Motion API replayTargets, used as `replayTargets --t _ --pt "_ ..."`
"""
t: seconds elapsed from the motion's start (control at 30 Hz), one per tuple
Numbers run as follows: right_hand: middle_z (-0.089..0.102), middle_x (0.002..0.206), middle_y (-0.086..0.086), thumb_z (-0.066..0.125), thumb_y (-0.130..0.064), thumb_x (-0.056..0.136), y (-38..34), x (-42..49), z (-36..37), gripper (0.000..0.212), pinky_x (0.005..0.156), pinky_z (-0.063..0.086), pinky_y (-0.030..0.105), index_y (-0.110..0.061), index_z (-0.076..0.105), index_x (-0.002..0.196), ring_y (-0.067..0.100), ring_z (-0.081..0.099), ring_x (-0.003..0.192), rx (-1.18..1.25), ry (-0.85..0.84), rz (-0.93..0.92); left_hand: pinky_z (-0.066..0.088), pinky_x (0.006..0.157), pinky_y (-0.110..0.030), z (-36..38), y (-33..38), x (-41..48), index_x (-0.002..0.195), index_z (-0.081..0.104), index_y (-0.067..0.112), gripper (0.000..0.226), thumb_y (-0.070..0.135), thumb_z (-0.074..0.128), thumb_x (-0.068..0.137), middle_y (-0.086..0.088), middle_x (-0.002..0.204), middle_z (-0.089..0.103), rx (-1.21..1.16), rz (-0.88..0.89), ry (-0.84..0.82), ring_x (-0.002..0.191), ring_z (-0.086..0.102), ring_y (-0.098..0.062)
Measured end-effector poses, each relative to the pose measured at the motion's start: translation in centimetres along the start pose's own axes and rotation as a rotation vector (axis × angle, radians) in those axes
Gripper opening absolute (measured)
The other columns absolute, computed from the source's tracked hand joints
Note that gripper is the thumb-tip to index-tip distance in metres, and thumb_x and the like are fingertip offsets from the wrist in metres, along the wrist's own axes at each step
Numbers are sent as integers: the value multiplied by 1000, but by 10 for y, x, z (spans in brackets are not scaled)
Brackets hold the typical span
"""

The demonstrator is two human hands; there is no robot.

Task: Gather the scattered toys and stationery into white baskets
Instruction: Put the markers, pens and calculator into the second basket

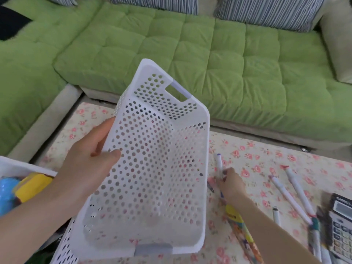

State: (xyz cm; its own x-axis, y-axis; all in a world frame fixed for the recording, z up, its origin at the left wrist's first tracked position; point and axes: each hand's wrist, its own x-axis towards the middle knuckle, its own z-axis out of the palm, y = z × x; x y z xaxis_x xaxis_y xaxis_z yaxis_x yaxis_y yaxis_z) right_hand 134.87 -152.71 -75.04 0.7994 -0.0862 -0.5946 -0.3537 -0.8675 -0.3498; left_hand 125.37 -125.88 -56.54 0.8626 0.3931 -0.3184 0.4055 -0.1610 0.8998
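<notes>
A white perforated basket [152,168] hangs tilted in the centre of the frame, its open side facing the camera. The left hand [89,164] grips its left wall, thumb inside, fingers curled behind. At lower right, the right hand [231,185] curls its fingers round a purple-tipped marker [219,162] on a flowered mat [257,159]. Loose markers [291,201] and a calculator [341,225] lie further right. A second basket [22,167] at lower left holds blue and yellow toys. A green sofa [209,54] fills the top.

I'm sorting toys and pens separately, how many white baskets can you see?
2 for sure: a tilted basket in the left hand, a second basket at the left edge holding toys. A perforated white wall at the bottom may be a third.
</notes>
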Motion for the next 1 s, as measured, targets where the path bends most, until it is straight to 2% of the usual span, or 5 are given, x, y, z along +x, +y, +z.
replayTargets --t 0.3,0.6,0.8,0.9,1.0 --pt "49 79 2 46 -26 92 -28 0 33 13 43 28 22 -14 42 89 16 46 61 -149 -50 -84 52 83 -41 -13 7 -7 112 52 60 67 -2 48 90 27 113 63 -4 -23 50 104 62 -6" --pt "53 69 12 50 -19 93 -48 -58 -15 26 47 35 24 -14 41 69 21 43 56 548 220 -175 52 83 -40 1 12 -23 114 51 60 67 -2 45 90 24 110 64 28 -31 35 100 63 -8" --pt "53 59 3 53 -20 92 -63 -99 -14 25 43 42 16 -17 47 68 13 48 48 475 -104 -242 48 70 -23 31 21 -40 109 48 64 69 -2 44 89 44 95 59 66 -10 -34 81 60 16" --pt "60 80 7 54 -23 90 -45 -106 -11 11 64 48 23 -14 54 84 17 55 69 467 -111 -244 48 66 -19 44 24 -49 116 47 59 67 -2 44 89 44 95 58 103 12 -74 79 60 15" --pt "59 95 -7 54 -20 92 -9 -117 -27 22 66 43 2 -16 58 114 4 57 85 567 126 -243 49 70 -22 53 22 -58 123 46 55 66 -2 44 90 36 104 60 116 29 -90 79 63 6"
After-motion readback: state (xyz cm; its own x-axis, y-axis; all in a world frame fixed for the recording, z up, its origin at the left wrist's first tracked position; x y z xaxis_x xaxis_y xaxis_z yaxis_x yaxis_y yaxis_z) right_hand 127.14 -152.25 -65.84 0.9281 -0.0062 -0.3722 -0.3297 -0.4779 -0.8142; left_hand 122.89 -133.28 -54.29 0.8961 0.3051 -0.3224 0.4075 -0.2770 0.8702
